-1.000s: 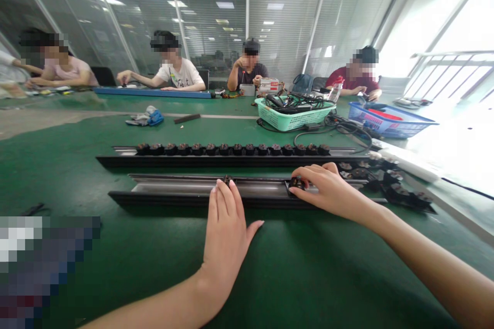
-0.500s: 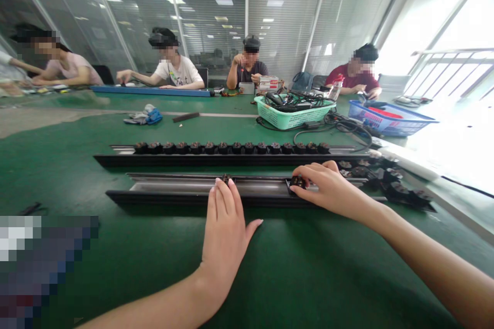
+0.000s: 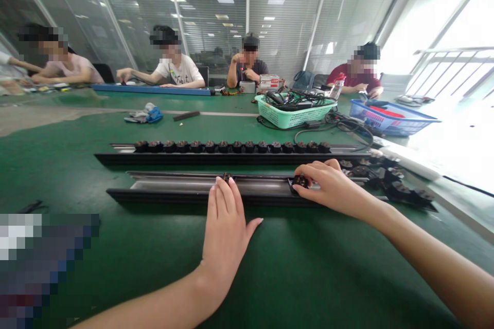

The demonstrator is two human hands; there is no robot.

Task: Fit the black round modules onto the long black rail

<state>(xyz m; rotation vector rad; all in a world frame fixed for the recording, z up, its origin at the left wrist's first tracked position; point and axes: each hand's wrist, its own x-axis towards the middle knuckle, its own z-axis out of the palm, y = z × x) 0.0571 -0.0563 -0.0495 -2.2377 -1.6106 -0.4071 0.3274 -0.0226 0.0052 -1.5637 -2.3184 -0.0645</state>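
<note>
Right hand [image 3: 332,188] pinching small black part [image 3: 299,181], half hidden, left hand [image 3: 226,226] flat on rail [image 3: 173,190]

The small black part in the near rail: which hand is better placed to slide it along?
Probably the right hand: its fingers already pinch the small black part in the near rail. The left hand lies flat, pressing the rail's edge, apart from that part.
</note>
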